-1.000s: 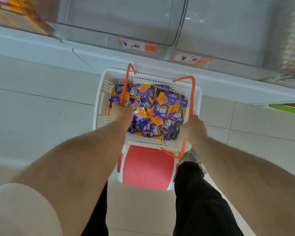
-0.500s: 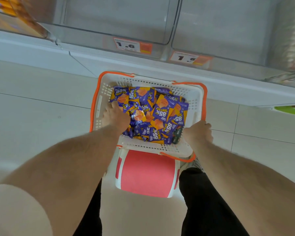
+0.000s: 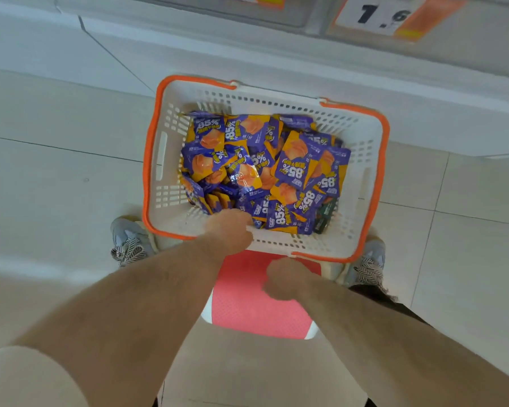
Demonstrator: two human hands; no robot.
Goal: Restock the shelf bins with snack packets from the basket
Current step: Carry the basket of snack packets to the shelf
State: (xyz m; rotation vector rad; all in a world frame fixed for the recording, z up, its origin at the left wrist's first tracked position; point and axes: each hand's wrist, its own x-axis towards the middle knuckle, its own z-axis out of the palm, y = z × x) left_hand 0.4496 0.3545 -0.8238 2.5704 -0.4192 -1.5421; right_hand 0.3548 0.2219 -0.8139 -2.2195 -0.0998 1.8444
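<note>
Change: both orange handles now lie folded down on the rim; right hand (image 3: 287, 279) has left the basket and drawn back over the stool
Basket (image 3: 362, 160): white perforated plastic, rectangular, resting on stool
Snack packets (image 3: 291, 168): glossy purple-orange foil pouches, heaped inside basket
Left hand (image 3: 228, 230): reaching over near rim into packets; grip cannot be told
Right hand: fingers curled, holding nothing
Stool (image 3: 256, 306): red textured seat, white frame

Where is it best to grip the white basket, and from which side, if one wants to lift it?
Probably by the two orange handles, folded flat along the basket rim at left and right. Come from above, swinging both up to meet over the snack packets.
</note>
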